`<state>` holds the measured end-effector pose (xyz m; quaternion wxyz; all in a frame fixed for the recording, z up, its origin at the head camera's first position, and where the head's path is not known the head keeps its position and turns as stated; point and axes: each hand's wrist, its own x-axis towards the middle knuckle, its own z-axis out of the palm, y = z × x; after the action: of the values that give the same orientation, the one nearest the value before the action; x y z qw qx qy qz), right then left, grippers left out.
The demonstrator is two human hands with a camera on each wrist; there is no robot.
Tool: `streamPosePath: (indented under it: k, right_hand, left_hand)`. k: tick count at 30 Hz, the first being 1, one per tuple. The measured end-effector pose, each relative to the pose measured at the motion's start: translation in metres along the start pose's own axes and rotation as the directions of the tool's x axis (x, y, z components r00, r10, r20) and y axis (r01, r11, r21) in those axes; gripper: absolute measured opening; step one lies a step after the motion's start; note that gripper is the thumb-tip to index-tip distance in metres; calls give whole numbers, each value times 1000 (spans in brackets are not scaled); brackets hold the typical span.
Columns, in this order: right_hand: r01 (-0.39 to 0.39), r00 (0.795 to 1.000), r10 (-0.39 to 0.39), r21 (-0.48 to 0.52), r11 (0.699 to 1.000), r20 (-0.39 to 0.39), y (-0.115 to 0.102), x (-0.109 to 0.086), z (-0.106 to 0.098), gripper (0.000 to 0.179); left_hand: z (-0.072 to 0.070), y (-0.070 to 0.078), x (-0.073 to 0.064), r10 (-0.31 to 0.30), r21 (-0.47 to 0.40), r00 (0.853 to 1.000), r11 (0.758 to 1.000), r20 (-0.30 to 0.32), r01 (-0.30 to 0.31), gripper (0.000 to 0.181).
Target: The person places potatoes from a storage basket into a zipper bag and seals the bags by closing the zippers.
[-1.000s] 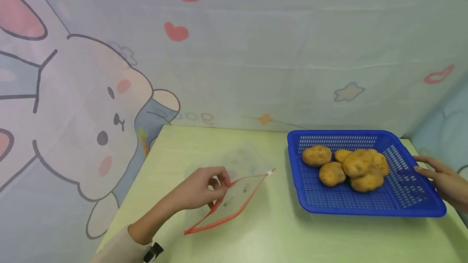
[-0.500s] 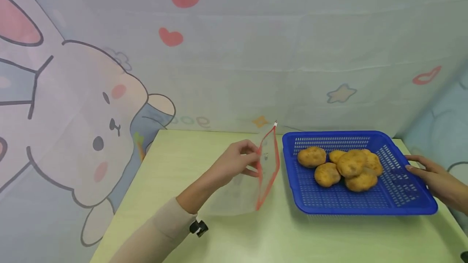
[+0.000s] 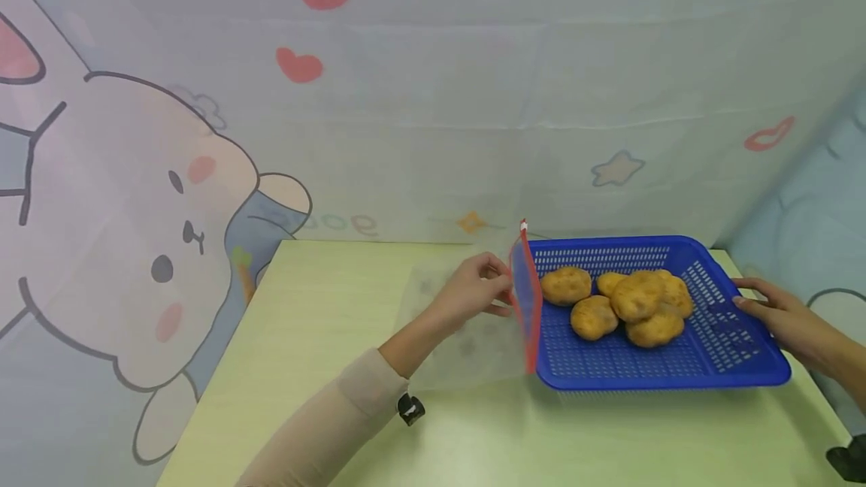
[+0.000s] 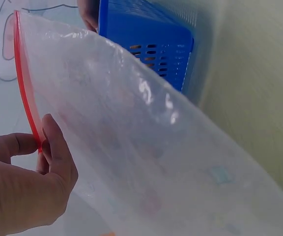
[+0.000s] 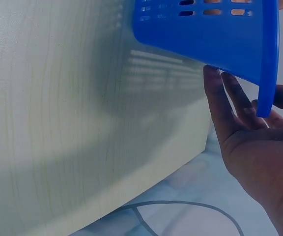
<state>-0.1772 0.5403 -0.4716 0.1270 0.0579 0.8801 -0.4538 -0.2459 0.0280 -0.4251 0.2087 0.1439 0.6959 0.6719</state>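
Observation:
In the head view, my left hand (image 3: 473, 288) pinches the red zip edge of a clear zip-top bag (image 3: 467, 355). The bag's mouth faces right and stands against the left side of a blue plastic basket (image 3: 663, 381). Several potatoes (image 3: 636, 297) lie in that basket, one of them close to the bag's mouth. My right hand (image 3: 788, 322) grips the basket's right rim. From the right wrist, the fingers (image 5: 215, 98) show under the basket's outer wall. The left wrist view has thumb and fingers on the red strip, with the bag (image 4: 131, 132) hiding much of the basket.
Basket and bag are over a pale yellow-green table (image 3: 325, 299). Behind it hangs a cloth backdrop (image 3: 440, 96) printed with a rabbit and hearts. The table's right edge runs just below my right hand.
My left hand has carried the bag rightward to the basket, turning its mouth from the front towards the potatoes. The right hand keeps its hold on the rim. The head view has shifted slightly.

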Motion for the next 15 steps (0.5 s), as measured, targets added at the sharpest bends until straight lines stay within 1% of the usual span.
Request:
streamPosePath:
  k: [3,4,5,6,7,9,10,11,12,13,15]
  right_hand:
    - [-6,1000,7,-37,999,19,-4,2,0,62]
    - [1,1000,1,-64,998,30,-7,3,-1,63]
    - [8,1000,-4,-112,994,31,-10,3,-2,64]
    - [18,1000,-14,-176,984,23,-15,4,-2,64]
    - [29,1000,-28,-249,968,8,-20,4,-3,66]
    - [52,996,-75,-388,920,-44,-32,4,-3,69]
    - [66,990,-115,-447,892,-84,-39,3,-3,69]
    - [75,979,-158,-495,866,-128,-47,3,-1,69]
    - [99,964,-212,-520,848,-162,-57,2,2,67]
    - [131,948,-260,-520,844,-183,-68,0,6,66]
    - [204,919,-338,-490,848,-203,-94,-4,16,60]
  left_hand:
    - [2,-2,1,7,19,1000,1000,-4,-7,7]
    - [3,-2,1,10,23,1000,1000,-7,-10,7]
    - [3,-2,1,13,27,1000,1000,-9,-13,7]
    - [3,-2,1,16,30,1000,999,-11,-15,7]
    - [3,-3,1,17,32,1000,999,-15,-16,7]
    - [4,-3,1,20,28,1000,999,-18,-19,8]
    - [4,-3,1,19,27,1000,999,-17,-19,8]
    - [5,-4,1,20,24,1000,1000,-16,-19,8]
    - [5,-4,1,20,22,1000,1000,-14,-20,9]
    - [6,-4,1,22,18,1000,1000,-10,-22,9]
    - [7,-4,1,24,14,1000,1000,1,-24,8]
